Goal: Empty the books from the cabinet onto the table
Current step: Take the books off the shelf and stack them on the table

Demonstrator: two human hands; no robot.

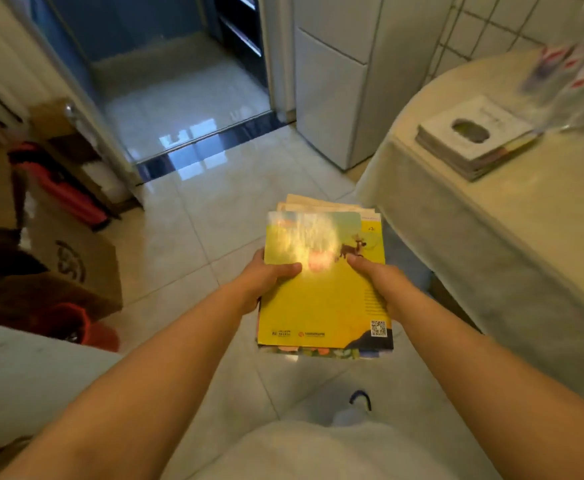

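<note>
I hold a stack of thin books (321, 303) with a glossy yellow cover on top, level in front of me above the tiled floor. My left hand (261, 284) grips its left edge, thumb on the cover. My right hand (379, 282) grips the right edge the same way. To the right stands the table (512, 237), draped in a pale cloth. On it lies another stack of books (474, 136) with a white cover on top. The cabinet is not in view.
Cardboard boxes (72, 261) and red items crowd the floor at the left. An open doorway (179, 91) lies ahead, a white fridge (332, 81) beside it. Blurred plastic bottles (574, 74) stand at the table's far right. My foot (353, 410) shows below.
</note>
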